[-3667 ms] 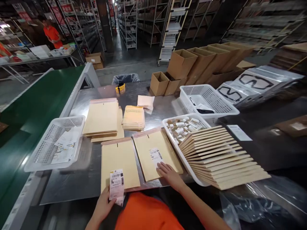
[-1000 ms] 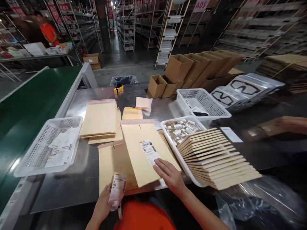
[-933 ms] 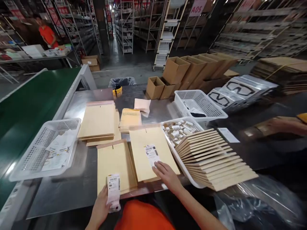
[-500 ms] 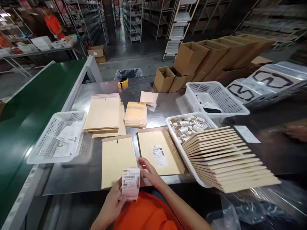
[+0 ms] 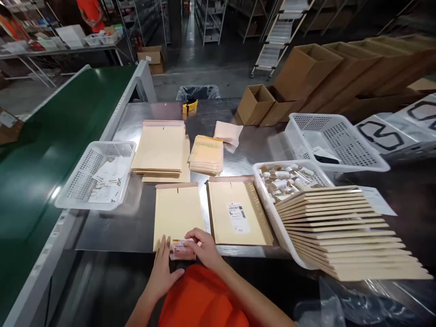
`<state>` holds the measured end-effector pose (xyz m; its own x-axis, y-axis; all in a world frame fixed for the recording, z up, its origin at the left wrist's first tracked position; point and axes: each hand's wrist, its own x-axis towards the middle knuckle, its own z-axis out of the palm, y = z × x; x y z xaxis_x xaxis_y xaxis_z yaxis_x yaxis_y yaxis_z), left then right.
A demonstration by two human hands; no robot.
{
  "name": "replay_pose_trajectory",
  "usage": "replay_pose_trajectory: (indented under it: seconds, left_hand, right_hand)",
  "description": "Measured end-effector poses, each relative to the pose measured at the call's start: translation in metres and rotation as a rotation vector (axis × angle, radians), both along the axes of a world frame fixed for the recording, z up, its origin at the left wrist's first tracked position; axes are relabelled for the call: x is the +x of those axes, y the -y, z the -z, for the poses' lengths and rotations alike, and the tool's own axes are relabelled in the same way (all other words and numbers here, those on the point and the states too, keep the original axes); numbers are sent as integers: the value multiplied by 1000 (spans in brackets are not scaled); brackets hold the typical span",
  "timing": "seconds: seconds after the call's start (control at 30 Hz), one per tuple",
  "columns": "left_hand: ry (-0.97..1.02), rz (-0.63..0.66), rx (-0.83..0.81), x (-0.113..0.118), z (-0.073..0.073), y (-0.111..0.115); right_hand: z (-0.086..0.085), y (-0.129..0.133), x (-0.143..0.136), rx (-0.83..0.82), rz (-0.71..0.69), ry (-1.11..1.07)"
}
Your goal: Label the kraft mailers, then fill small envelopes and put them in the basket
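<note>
Head view: both hands meet at a printed label over the counter's (image 5: 112, 229) front edge.
From the left, a white basket (image 5: 73, 184) holds loose slips (image 5: 106, 188); then the left hand (image 5: 163, 270) lies open, fingers straight, beside the label (image 5: 177, 252), which sits at the near edge of a plain padded mailer (image 5: 177, 211). The right hand (image 5: 206, 252) curls thumb and fingertips over the label's upper right; whether they pinch it, I cannot tell. Farther right lies a labelled mailer (image 5: 221, 229). A loose touch could let the label slip off the edge, and if its back is sticky, uneven pressing could crease it or set it crooked.
</note>
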<state>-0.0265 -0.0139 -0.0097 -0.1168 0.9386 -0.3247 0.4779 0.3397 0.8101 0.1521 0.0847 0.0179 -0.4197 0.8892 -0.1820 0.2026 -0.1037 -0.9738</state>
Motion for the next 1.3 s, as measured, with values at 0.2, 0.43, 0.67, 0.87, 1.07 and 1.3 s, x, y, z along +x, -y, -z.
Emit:
replay_pose_trajectory:
  seconds: [0.2,0.43,0.67,0.87,1.07,1.3]
  left_hand:
    - [462,-201,-10,2,-15,-36]
    - [431,-582,-116,26,38,-15]
    - [319,-207,-311,14,104,92]
    - [-252,48,65,-24,67,57]
    - [-155,209,-84,-41,69,7]
    - [39,89,-105,-45,59,1]
  right_hand:
    - [6,19,-10,111,-34,88]
    - [74,-45,-44,225,165,192]
    - [131,-96,-73,502,147,667]
    - [143,-41,-66,737,-192,724]
    - [139,-35,-54,756,-393,741]
    - [141,31,-29,739,-728,466]
